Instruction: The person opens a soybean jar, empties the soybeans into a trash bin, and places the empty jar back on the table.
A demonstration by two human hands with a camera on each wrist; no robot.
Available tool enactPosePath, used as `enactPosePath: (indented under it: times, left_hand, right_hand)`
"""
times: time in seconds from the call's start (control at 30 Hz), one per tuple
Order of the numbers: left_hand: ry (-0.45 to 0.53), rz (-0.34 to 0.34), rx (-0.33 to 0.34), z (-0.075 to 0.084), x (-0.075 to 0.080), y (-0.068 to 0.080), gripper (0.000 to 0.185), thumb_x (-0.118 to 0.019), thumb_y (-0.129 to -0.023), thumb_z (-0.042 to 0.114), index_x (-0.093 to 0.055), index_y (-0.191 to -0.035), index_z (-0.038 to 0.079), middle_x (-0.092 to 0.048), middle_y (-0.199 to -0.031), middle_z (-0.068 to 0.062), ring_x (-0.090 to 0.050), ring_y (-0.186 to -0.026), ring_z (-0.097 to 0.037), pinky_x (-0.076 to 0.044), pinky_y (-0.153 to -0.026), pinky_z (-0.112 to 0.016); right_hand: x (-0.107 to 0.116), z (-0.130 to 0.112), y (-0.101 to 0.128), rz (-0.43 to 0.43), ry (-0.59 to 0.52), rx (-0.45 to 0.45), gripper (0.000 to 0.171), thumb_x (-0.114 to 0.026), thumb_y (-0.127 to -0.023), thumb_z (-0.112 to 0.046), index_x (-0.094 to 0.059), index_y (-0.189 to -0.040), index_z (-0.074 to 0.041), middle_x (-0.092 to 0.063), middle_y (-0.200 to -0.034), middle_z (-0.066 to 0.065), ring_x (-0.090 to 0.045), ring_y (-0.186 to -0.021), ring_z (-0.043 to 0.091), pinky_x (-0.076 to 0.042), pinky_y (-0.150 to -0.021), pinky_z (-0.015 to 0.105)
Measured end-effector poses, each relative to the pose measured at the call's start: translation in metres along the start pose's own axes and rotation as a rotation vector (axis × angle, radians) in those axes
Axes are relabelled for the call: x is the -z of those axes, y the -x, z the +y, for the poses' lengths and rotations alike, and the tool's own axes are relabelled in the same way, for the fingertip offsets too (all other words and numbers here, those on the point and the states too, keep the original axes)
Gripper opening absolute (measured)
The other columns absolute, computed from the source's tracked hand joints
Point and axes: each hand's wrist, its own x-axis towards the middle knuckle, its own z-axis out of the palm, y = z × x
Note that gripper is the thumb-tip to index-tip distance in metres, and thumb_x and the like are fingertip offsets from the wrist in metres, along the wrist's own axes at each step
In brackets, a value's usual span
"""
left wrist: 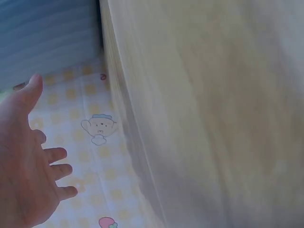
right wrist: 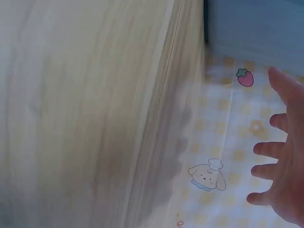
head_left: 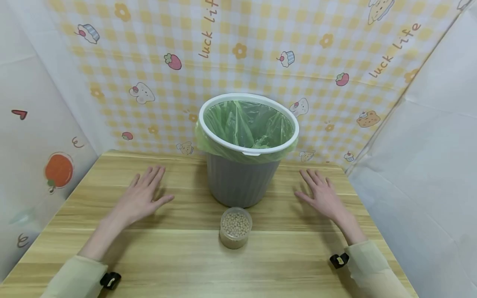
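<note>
A grey ribbed bin (head_left: 242, 182) with a white rim and a green plastic liner (head_left: 247, 124) stands at the back middle of the wooden table (head_left: 186, 256). Just in front of it sits a small clear jar (head_left: 235, 228) filled with pale round beans. My left hand (head_left: 143, 195) lies flat on the table to the left of the bin, fingers spread, holding nothing. My right hand (head_left: 322, 194) lies flat to the right of the bin in the same way. In the left wrist view my left hand (left wrist: 26, 156) shows its spread fingers; in the right wrist view my right hand (right wrist: 282, 156) does too.
A yellow checked cloth with cartoon prints (head_left: 261, 54) hangs behind the table, and white sheets close off both sides. The table's back edge runs just behind the bin. Black wrist straps (head_left: 110, 280) show at my sleeves.
</note>
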Motion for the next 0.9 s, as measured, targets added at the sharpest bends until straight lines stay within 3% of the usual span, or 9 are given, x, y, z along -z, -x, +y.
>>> enactPosePath:
  times: [0.23, 0.53, 0.9]
  left_hand:
    - [0.061, 0.020, -0.021, 0.012, -0.005, 0.007, 0.101, -0.053, -0.100, 0.063, -0.003, -0.165, 0.005, -0.013, -0.170, -0.027, -0.017, -0.156, -0.049, -0.015, -0.124, -0.070]
    - [0.236, 0.034, -0.079, 0.035, -0.015, 0.010, 0.099, -0.059, -0.100, 0.054, -0.002, -0.165, 0.006, -0.014, -0.170, -0.026, -0.021, -0.156, -0.048, -0.022, -0.123, -0.069]
    - [0.335, 0.017, -0.158, 0.063, -0.022, 0.016, 0.093, -0.060, -0.101, 0.048, -0.005, -0.166, 0.012, -0.018, -0.170, -0.021, -0.030, -0.152, -0.049, -0.029, -0.120, -0.069]
  right_hand:
    - [-0.001, -0.011, 0.005, -0.009, -0.134, 0.021, 0.086, -0.063, -0.098, -0.054, -0.022, -0.165, -0.019, -0.030, -0.167, 0.021, -0.022, -0.155, 0.050, -0.014, -0.121, 0.075]
    - [-0.005, -0.029, 0.017, -0.046, -0.441, 0.122, 0.087, -0.074, -0.094, -0.041, -0.028, -0.163, -0.016, -0.037, -0.165, 0.017, -0.035, -0.151, 0.044, -0.032, -0.120, 0.066]
    - [-0.021, -0.065, 0.025, -0.135, -0.595, 0.289, 0.088, -0.080, -0.089, -0.026, -0.032, -0.160, -0.007, -0.048, -0.158, 0.017, -0.048, -0.145, 0.036, -0.043, -0.115, 0.055]
